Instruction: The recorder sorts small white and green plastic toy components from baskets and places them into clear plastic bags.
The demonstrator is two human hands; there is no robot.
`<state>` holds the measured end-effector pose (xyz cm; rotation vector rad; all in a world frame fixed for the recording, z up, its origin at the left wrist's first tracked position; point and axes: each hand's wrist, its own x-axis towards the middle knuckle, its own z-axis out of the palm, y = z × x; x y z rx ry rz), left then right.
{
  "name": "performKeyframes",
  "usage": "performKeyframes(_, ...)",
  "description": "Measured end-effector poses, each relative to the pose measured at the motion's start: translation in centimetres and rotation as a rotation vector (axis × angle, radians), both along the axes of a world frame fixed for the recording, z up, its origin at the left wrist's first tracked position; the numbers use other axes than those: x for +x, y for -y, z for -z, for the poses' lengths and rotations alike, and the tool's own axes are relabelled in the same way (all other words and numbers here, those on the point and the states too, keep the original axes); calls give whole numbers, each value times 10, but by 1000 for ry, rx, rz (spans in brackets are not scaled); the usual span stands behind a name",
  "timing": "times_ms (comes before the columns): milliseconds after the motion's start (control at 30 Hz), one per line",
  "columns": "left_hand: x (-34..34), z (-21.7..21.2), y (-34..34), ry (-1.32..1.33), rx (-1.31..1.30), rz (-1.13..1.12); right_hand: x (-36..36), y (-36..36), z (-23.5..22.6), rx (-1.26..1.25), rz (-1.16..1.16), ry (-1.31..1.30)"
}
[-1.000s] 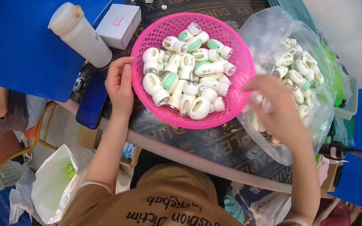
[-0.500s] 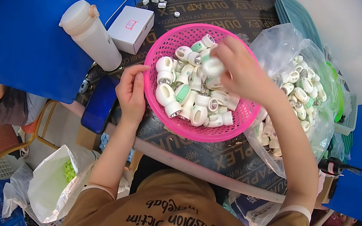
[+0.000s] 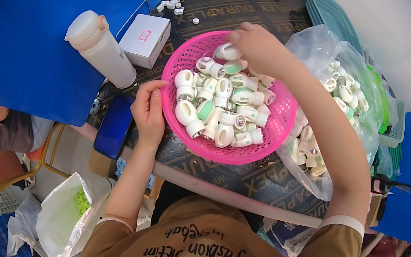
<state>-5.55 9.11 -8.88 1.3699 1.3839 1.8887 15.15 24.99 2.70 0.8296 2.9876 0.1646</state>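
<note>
A white flashlight (image 3: 226, 52) sits upper centre, inside the pink basket (image 3: 282, 108), long axis roughly sideways, lens direction unclear. The right hand (image 3: 255, 46), palm down, pinches it; the left hand (image 3: 148, 114) touches the left rim, its grip unclear.

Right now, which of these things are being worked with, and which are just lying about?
Being worked with:
pink perforated basket, left hand at its rim
white flashlight in the right hand
likely the clear plastic bag of flashlights

Apparently lying about:
white thermos bottle
white box
smartphone
teal baskets
</note>
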Motion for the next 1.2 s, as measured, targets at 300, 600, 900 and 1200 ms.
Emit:
performKeyframes(300,19,3,0,-5,33,16,182,110,-63,-393,554,-480)
performKeyframes(600,25,8,2,14,37,31,186,148,-45,-286,460,-576)
performKeyframes(900,8,10,2,40,-8,1,25,132,20,-143,-257,-148)
performKeyframes(1200,-5,5,2,28,-4,8,17,80,12,-205,1,-301)
